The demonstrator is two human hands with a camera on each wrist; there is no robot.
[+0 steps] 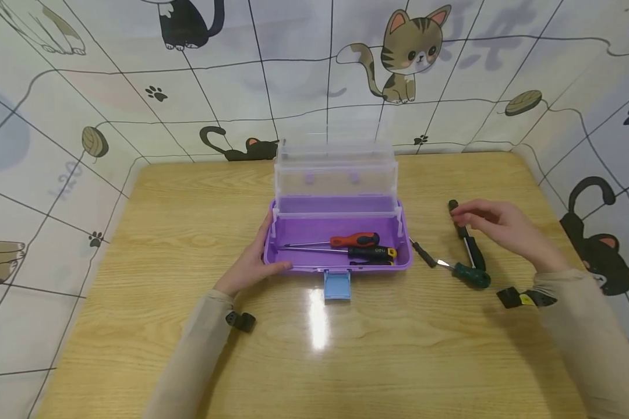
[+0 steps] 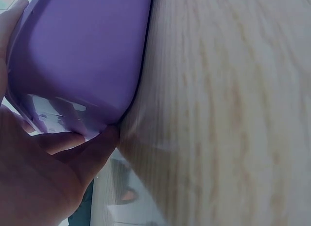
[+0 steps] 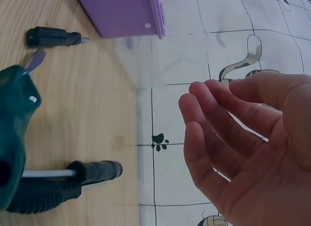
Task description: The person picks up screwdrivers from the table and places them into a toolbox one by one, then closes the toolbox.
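My left hand (image 1: 251,263) grips the left front corner of a purple toolbox (image 1: 304,226), its thumb over the front rim. In the left wrist view its fingertips (image 2: 104,138) press on the box's end wall. Inside the box lie a red-and-black screwdriver (image 1: 355,240) and a black-and-yellow screwdriver (image 1: 372,252), with part of another dark handle below them. My right hand (image 1: 503,228), fingers loosely bent and holding nothing, hovers over black-handled tools (image 1: 475,254) right of the box. Next to these lie a green-handled screwdriver (image 1: 472,276) and a small black screwdriver (image 1: 424,254).
The box's clear lid (image 1: 336,154) stands raised at the back, near the patterned wall (image 1: 304,87). A blue latch (image 1: 338,285) hangs at its front. Wooden table (image 1: 398,349) extends in front and to the left; cat-print walls surround it.
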